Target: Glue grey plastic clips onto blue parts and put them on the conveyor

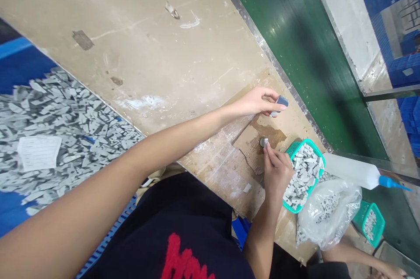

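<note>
My left hand [260, 101] is closed around a grey plastic part [281, 102], held above the worktable near its far edge. Lower down, my right hand [278, 169] pinches a small white plastic piece [265, 141] between thumb and fingertips. That piece is at a small round dark-rimmed thing [261, 142] on a sheet of cardboard [251, 139]; whether they touch I cannot tell. A wet brown stain [271, 132] spreads over the cardboard. Beside my right hand stands a green basket [323, 160] full of small white-grey pieces.
A clear plastic bag [348, 198] of small pieces and a white squeeze bottle [352, 170] with a blue nozzle lie to the right. Another green basket [380, 222] and a co-worker's arm [354, 255] are beyond. Grey parts [82, 112] fill a blue bin at left. A green conveyor belt [278, 29] runs along the far side.
</note>
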Demonstrator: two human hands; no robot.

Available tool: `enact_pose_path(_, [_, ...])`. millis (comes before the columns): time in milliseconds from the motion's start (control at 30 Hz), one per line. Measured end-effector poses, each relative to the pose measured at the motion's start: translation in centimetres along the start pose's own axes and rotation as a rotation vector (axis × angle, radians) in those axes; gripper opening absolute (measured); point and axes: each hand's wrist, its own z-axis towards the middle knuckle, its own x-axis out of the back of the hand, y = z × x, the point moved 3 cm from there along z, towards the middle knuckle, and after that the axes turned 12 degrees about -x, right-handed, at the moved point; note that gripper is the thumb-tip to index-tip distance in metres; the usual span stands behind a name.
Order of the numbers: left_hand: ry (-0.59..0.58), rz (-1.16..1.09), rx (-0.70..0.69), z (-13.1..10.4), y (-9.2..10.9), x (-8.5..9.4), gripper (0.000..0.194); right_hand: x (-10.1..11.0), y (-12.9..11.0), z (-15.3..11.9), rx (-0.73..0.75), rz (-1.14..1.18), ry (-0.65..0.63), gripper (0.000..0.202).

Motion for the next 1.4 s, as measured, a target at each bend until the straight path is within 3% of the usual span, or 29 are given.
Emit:
enact_pose_path(200, [-0.010,0.069,-0.011,0.2,-0.5,-0.2,0.022,0.7,0.3,-0.2,-0.095,0.175,0.063,0.024])
enact_pose_path(333, [-0.050,0.150,0.035,0.1,-1.3,-0.8,0.020,1.6,0.7,-0.4,-0.222,0.383,0.201,0.027])
enact_pose_path(533, [-0.195,0.113,0.148,-1.2,-2.6,-3.0,0.020,2.4,0.5,-0.8,-0.163,0.494,0.364,0.036])
enact_pose_path(733, [-0.319,0.089,0.196,-2.4,-3.5,-4.5,0.020,2.5,0.4,-0.9,-0.163,0.568,0.346,0.035])
enact_pose_path(1400, [-0.334,0.135,0.225,-3.0,-2.4,-5.2,0.020,2.3,0.5,-0.8,-0.185,0.593,0.283,0.032])
